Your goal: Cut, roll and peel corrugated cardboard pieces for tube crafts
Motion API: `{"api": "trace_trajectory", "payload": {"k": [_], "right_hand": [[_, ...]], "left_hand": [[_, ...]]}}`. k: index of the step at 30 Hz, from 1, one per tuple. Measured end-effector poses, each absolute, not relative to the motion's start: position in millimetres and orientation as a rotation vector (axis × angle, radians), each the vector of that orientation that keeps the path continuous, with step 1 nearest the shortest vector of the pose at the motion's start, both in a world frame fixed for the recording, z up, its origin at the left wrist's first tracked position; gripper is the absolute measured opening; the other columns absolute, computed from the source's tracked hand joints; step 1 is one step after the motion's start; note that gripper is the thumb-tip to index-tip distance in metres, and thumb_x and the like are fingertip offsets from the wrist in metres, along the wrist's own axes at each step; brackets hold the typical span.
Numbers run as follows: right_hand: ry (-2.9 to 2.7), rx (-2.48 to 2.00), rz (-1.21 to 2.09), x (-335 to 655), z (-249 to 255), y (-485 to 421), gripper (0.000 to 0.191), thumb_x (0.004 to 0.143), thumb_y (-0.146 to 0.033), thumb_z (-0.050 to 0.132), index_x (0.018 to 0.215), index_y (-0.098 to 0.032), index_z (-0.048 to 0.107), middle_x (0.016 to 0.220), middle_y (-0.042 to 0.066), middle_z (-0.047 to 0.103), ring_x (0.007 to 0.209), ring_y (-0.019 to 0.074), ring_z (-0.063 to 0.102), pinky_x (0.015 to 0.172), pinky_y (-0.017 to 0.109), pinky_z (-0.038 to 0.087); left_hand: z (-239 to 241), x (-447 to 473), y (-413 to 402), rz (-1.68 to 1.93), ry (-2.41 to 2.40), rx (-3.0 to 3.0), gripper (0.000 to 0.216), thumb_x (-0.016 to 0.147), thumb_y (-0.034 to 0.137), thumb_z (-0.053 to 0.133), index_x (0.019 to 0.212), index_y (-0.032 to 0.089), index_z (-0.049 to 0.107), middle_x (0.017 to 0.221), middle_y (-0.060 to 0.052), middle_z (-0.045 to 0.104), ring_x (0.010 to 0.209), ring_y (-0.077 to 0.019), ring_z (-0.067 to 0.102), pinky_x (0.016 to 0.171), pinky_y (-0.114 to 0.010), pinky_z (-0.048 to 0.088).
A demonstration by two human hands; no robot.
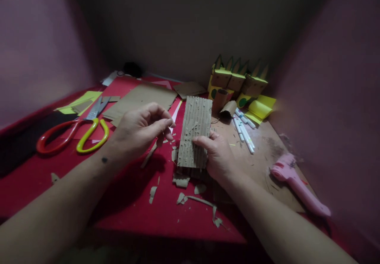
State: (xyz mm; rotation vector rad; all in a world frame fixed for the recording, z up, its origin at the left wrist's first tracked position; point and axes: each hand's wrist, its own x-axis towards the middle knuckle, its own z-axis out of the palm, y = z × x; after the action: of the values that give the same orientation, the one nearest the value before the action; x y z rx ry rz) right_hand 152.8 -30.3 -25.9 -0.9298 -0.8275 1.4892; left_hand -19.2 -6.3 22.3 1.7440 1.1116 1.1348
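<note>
My right hand (217, 156) grips the lower right edge of a rectangular piece of corrugated cardboard (194, 131), held upright over the red work surface (142, 212), its ridged side toward me with patches of paper still stuck on. My left hand (139, 128) is just left of the cardboard, thumb and fingers pinched together; a thin peeled strip (151, 153) hangs below the fingertips, though I cannot tell if they pinch it. Torn brown paper scraps (181, 181) lie beneath both hands.
Scissors (74, 131) with red and yellow handles lie at the left. Flat cardboard sheets (142, 99) sit behind. A yellow and brown paper model (237, 82), white markers (244, 129) and a pink glue gun (297, 183) are at the right. Pink walls close in on both sides.
</note>
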Motion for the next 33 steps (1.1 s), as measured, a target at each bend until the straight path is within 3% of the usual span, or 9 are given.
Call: {"api": "trace_trajectory", "payload": {"k": [4, 8, 14, 33], "right_hand": [[-0.868, -0.919, 1.460, 152, -27, -31, 0.012, 0.064, -0.018, 0.068, 0.076, -0.018, 0.069, 0.069, 0.001, 0.070, 0.062, 0.0176, 0.063, 0.064, 0.034, 0.051], [-0.934, -0.920, 1.397, 152, -29, -32, 0.012, 0.067, -0.019, 0.068, 0.079, -0.019, 0.070, 0.070, 0.000, 0.070, 0.062, 0.0176, 0.064, 0.063, 0.034, 0.052], [-1.015, -0.964, 1.328, 152, -33, -35, 0.015, 0.071, -0.022, 0.069, 0.087, -0.020, 0.071, 0.073, -0.001, 0.069, 0.064, 0.0159, 0.063, 0.064, 0.033, 0.053], [-0.934, -0.897, 1.383, 150, -36, -33, 0.016, 0.070, -0.021, 0.071, 0.085, -0.019, 0.070, 0.071, 0.000, 0.069, 0.062, 0.0164, 0.063, 0.063, 0.034, 0.053]], "left_hand": [[14, -17, -10, 1.137, 1.135, 1.959, 0.007, 0.084, 0.026, 0.061, 0.086, 0.020, 0.064, 0.061, 0.003, 0.061, 0.052, -0.0117, 0.056, 0.050, -0.025, 0.045], [5, -15, -12, 1.086, 1.180, 2.329, 0.014, 0.087, 0.028, 0.057, 0.083, 0.019, 0.068, 0.073, -0.001, 0.068, 0.064, -0.0138, 0.060, 0.062, -0.026, 0.046], [-4, -14, -8, 1.085, 1.186, 2.635, 0.015, 0.089, 0.024, 0.054, 0.082, 0.018, 0.065, 0.074, -0.003, 0.067, 0.066, -0.0157, 0.060, 0.064, -0.028, 0.045], [-6, -17, -7, 1.063, 1.082, 2.800, 0.014, 0.091, 0.022, 0.052, 0.085, 0.016, 0.064, 0.076, -0.004, 0.065, 0.065, -0.0155, 0.058, 0.062, -0.027, 0.042]]}}
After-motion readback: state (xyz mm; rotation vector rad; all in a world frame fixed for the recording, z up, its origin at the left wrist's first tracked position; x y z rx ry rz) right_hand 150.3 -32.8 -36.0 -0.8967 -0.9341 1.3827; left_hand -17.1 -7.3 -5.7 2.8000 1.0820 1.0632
